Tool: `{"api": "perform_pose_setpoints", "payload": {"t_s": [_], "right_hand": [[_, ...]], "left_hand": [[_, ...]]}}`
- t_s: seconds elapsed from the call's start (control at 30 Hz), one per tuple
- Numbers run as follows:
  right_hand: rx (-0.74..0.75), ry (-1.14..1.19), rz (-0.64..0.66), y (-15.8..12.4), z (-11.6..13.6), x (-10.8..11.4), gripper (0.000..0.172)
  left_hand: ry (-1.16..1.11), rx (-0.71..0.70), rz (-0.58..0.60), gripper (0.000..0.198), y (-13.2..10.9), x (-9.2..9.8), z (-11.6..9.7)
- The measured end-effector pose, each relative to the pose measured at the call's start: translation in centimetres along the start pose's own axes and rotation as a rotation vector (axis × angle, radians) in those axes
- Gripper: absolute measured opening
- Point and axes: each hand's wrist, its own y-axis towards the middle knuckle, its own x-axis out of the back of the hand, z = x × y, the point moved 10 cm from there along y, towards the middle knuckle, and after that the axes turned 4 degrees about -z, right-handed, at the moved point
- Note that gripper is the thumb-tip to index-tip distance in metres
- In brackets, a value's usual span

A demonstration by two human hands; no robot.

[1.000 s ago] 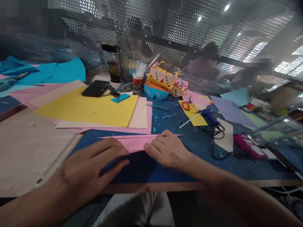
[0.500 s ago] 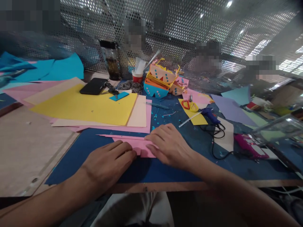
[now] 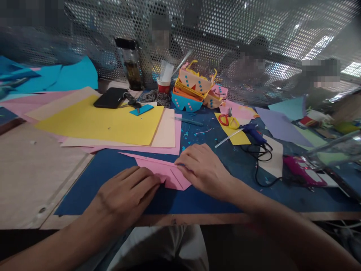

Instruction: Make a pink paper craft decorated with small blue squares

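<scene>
A folded pink paper (image 3: 175, 177) lies on the blue mat (image 3: 93, 184), with creases and a narrow folded strip along its far edge. My left hand (image 3: 126, 190) is closed on the paper's near left part, fingers bent and pinching a small raised flap. At the paper's right end my right hand (image 3: 204, 169) is closed too, its thumb and fingers gripping the edge. The hands cover both ends of the paper in part. Behind them a stack of sheets, topped by a yellow sheet (image 3: 104, 124), reaches close to the pink paper.
Decorated paper baskets (image 3: 187, 101), a red-and-white cup (image 3: 163, 86) and a bottle (image 3: 131, 67) stand at the back. Scissors (image 3: 228, 121), a blue glue gun (image 3: 254, 133) with a cord and a magenta device (image 3: 301, 169) are on the right. A black phone (image 3: 109, 98) rests on the stack.
The pink paper has turned slightly, its right part swinging toward me, and a diagonal crease now shows. Both hands keep hold of it. The view has shifted a little.
</scene>
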Motion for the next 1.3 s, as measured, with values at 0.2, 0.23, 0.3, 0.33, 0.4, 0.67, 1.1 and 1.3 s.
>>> {"api": "perform_pose_setpoints", "payload": {"t_s": [0.2, 0.23, 0.3, 0.33, 0.4, 0.67, 1.1, 1.3], "right_hand": [[0.123, 0.076, 0.011, 0.0, 2.2, -0.6, 0.018], [0.129, 0.079, 0.017, -0.1, 2.3, -0.8, 0.018], [0.131, 0.080, 0.028, -0.2, 2.3, -1.1, 0.017], [0.131, 0.079, 0.030, -0.2, 2.3, -1.2, 0.017], [0.128, 0.074, 0.034, -0.2, 2.3, -1.4, 0.018], [0.101, 0.057, 0.025, 0.2, 2.2, -0.6, 0.016], [0.059, 0.145, 0.028, 1.6, 1.9, -0.3, 0.015], [0.015, 0.151, 0.059, 1.1, 1.4, -1.5, 0.015]], "left_hand": [[0.040, 0.149, 0.042, 0.009, -0.4, -0.6, 0.6], [0.056, 0.159, 0.042, 0.009, -0.4, -0.5, 0.5], [0.091, 0.172, 0.041, 0.009, -0.3, -0.3, 0.3], [0.110, 0.172, 0.039, 0.010, -0.2, -0.2, 0.1], [0.145, 0.161, 0.031, 0.011, 0.0, 0.0, -0.2], [0.186, 0.143, 0.019, 0.014, 0.6, 0.0, -0.4], [0.202, 0.091, -0.014, 0.025, 0.9, -0.1, -0.3], [0.196, 0.172, -0.003, 0.023, 0.8, -0.3, 0.9]]}}
